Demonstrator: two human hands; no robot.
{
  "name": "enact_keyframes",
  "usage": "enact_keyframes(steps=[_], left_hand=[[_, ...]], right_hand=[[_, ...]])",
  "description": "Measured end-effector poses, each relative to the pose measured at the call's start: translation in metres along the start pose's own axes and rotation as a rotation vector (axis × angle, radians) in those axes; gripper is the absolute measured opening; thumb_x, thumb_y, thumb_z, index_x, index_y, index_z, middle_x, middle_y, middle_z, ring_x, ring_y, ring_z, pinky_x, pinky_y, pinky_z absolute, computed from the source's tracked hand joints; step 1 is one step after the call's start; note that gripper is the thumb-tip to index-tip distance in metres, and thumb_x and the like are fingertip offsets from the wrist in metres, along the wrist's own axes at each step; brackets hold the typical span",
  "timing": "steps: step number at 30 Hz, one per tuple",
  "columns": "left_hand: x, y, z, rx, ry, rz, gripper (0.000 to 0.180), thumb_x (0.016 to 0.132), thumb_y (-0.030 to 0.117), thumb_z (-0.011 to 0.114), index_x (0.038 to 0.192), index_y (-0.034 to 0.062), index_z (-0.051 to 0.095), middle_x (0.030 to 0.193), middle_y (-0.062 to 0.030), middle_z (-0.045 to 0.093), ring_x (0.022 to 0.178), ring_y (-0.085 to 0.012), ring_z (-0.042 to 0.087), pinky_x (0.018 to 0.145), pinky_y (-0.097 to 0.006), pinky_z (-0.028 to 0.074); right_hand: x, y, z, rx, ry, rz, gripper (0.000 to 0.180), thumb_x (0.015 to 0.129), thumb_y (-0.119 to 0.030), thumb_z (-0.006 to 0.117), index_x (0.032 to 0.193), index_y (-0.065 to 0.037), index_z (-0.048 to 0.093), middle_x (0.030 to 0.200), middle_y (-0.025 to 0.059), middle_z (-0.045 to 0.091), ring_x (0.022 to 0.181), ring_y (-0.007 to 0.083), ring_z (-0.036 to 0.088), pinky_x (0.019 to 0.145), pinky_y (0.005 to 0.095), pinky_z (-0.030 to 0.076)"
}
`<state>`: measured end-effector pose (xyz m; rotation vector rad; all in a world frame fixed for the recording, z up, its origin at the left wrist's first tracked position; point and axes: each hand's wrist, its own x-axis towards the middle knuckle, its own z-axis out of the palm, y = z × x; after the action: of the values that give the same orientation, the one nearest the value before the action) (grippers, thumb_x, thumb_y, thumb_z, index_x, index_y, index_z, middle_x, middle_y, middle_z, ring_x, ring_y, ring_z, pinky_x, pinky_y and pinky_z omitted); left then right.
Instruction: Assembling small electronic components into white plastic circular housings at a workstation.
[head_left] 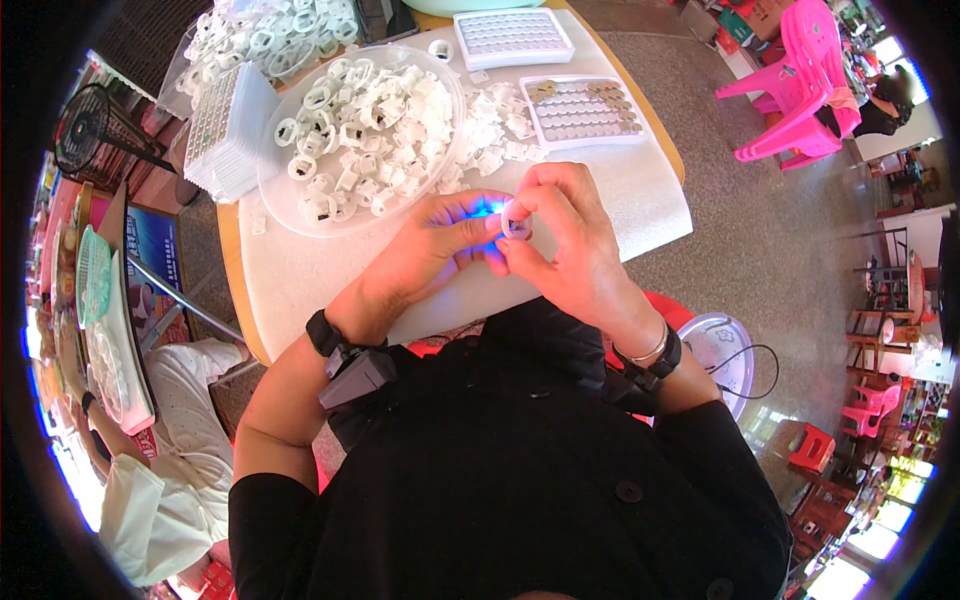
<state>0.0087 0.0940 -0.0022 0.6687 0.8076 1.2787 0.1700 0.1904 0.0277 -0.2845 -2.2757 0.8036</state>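
Between my two hands, over the near part of the table, is a small white ring-shaped plastic part (516,224) with a dark spot in its middle. Blue light glows beside it and spills onto my fingers. My left hand (430,248) pinches the part from the left, its fingers partly lit blue. From the right, my right hand (577,238) closes thumb and fingers around the same part. Beyond the hands stands a round translucent tray (285,213) heaped with similar white ring parts (345,145). Loose white pieces (495,125) lie just right of that tray.
A white tray (585,142) with round slots holds several coin-like discs. Behind it sits another slotted tray (515,58). Stacked trays (228,140) stand at the left edge, near a bag of white parts (270,35). Pink chairs (800,95) are at right; a co-worker (165,490) sits left.
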Motion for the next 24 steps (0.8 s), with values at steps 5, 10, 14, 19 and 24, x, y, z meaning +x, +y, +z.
enact_keyframes(steps=[5,10,14,19,24], left_hand=[[0.002,-0.004,0.003,-0.050,0.033,0.020,0.034,0.093,0.018,0.057,0.119,-0.0035,0.055,0.104,-0.0084,0.061,0.088,-0.0146,0.059,0.079,-0.030,0.050],[0.001,0.002,0.001,-0.120,-0.005,0.002,0.034,0.096,0.020,0.052,0.120,-0.0033,0.052,0.098,-0.0074,0.061,0.082,-0.0141,0.060,0.071,-0.029,0.051],[-0.001,0.006,-0.003,-0.142,-0.059,-0.033,0.034,0.099,0.023,0.044,0.123,-0.0012,0.048,0.084,-0.0086,0.061,0.067,-0.0153,0.060,0.054,-0.027,0.051],[0.000,0.005,-0.003,-0.098,-0.072,-0.032,0.034,0.100,0.025,0.041,0.123,0.0003,0.047,0.081,-0.0098,0.061,0.062,-0.0155,0.060,0.050,-0.026,0.049],[0.000,0.007,0.012,-0.057,0.037,-0.005,0.034,0.100,0.022,0.043,0.126,-0.0004,0.046,0.095,-0.0100,0.060,0.071,-0.0152,0.061,0.057,-0.026,0.052]], right_hand=[[0.000,0.003,0.005,-0.062,0.030,-0.063,0.025,0.066,-0.002,0.069,0.083,-0.008,0.051,0.096,0.0080,0.051,0.090,0.0281,0.051,0.077,0.0382,0.041],[0.004,-0.001,-0.007,0.098,0.012,0.035,0.018,0.076,-0.006,0.066,0.089,-0.005,0.055,0.095,0.0089,0.055,0.088,0.0257,0.054,0.077,0.0357,0.044],[0.004,0.003,-0.007,0.483,0.004,0.391,0.017,0.088,-0.012,0.060,0.100,0.000,0.059,0.090,0.0070,0.062,0.076,0.0168,0.057,0.073,0.0295,0.047],[0.002,0.004,-0.012,0.696,-0.130,0.599,0.015,0.089,-0.012,0.060,0.098,0.000,0.061,0.080,0.0031,0.064,0.063,0.0091,0.054,0.061,0.0230,0.045],[-0.002,0.007,-0.009,0.837,0.028,0.762,0.014,0.087,-0.009,0.060,0.097,0.001,0.061,0.080,0.0061,0.064,0.059,0.0078,0.053,0.055,0.0219,0.043]])
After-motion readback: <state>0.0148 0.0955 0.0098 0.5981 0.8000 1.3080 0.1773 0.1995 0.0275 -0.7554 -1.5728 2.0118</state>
